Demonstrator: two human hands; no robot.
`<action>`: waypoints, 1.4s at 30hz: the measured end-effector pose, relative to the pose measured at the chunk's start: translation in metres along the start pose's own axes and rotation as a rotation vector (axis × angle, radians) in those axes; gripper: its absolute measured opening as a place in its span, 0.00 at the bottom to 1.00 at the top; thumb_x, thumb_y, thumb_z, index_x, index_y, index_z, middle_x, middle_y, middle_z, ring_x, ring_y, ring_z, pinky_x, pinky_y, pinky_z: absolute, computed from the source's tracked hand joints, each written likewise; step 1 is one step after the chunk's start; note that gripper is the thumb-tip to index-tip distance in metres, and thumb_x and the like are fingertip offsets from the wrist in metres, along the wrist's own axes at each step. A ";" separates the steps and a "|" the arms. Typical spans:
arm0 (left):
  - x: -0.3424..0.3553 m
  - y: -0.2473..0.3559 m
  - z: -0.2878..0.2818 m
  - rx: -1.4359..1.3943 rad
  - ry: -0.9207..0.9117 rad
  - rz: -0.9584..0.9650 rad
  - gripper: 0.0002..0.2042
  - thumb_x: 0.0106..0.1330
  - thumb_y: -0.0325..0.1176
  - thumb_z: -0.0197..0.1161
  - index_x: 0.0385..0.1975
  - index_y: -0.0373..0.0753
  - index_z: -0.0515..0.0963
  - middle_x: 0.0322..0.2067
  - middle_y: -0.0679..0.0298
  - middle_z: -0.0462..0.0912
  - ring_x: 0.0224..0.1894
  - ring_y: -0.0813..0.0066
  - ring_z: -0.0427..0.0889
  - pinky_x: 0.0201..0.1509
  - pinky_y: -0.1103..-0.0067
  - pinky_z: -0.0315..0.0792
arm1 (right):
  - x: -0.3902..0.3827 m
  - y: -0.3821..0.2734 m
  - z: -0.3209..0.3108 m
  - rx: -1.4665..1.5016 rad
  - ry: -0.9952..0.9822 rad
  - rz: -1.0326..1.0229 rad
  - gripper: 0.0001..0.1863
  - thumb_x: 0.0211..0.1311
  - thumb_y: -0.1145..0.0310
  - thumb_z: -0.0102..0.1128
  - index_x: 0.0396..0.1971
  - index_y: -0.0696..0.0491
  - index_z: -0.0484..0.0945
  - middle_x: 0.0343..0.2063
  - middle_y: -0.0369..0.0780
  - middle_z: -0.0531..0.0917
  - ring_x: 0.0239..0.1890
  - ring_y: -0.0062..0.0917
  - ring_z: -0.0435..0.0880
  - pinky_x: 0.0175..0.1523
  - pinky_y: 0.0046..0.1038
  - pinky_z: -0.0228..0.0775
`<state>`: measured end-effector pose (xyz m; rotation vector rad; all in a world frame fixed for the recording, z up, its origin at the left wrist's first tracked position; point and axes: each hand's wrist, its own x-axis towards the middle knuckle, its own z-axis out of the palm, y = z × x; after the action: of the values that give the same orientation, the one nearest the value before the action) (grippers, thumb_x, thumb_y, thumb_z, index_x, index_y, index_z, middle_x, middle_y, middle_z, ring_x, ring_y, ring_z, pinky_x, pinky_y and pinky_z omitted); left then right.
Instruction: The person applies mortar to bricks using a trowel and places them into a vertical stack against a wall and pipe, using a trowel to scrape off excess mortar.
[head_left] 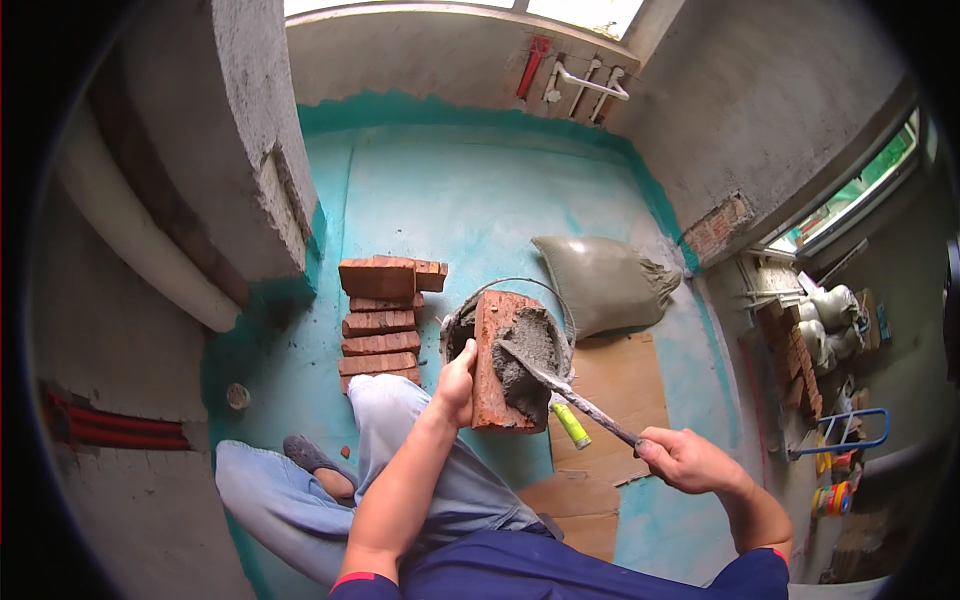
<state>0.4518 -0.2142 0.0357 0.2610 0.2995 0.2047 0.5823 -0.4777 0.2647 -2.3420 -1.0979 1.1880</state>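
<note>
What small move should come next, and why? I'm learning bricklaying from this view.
Probably draw the trowel along the brick to spread the mortar. It sits heaped on one side of the face, the left hand steadies the brick over the bucket, and the right hand holds the trowel's handle.

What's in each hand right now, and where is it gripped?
Left hand grips the red brick by its long side edge; right hand holds the trowel by its handle end.

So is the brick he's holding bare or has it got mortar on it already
Partly coated. Grey mortar covers the right side of the brick held by the left hand, where the trowel rests; its left side shows bare red.
</note>
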 end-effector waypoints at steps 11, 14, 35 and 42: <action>0.015 -0.005 -0.030 -0.004 0.208 0.100 0.23 0.75 0.48 0.44 0.61 0.39 0.65 0.53 0.56 0.76 0.50 0.62 0.79 0.55 0.64 0.75 | -0.010 0.006 0.079 -0.159 0.178 -0.018 0.08 0.67 0.62 0.52 0.37 0.51 0.71 0.22 0.50 0.78 0.28 0.50 0.79 0.31 0.47 0.69; 0.023 -0.006 -0.032 -0.038 0.230 0.116 0.24 0.75 0.48 0.42 0.56 0.34 0.69 0.50 0.52 0.78 0.49 0.58 0.79 0.56 0.63 0.74 | -0.001 0.025 0.128 -0.113 0.304 -0.040 0.09 0.67 0.62 0.53 0.40 0.51 0.70 0.25 0.51 0.79 0.29 0.52 0.79 0.31 0.48 0.70; 0.027 0.010 -0.038 -0.156 0.081 0.175 0.21 0.76 0.46 0.41 0.57 0.38 0.70 0.52 0.57 0.78 0.52 0.61 0.78 0.58 0.65 0.72 | -0.035 0.064 0.111 0.159 0.356 -0.023 0.11 0.65 0.65 0.57 0.42 0.56 0.78 0.18 0.38 0.76 0.19 0.21 0.75 0.27 0.25 0.67; 0.037 0.023 -0.005 -0.128 -0.064 0.269 0.21 0.74 0.46 0.46 0.58 0.39 0.69 0.52 0.58 0.78 0.52 0.63 0.78 0.58 0.66 0.72 | -0.010 0.053 0.076 0.459 0.362 -0.043 0.12 0.70 0.64 0.53 0.42 0.59 0.76 0.17 0.30 0.74 0.16 0.09 0.68 0.22 0.16 0.61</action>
<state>0.4814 -0.1828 0.0278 0.1798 0.1862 0.4788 0.5455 -0.5262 0.1946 -2.0512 -0.6646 0.8416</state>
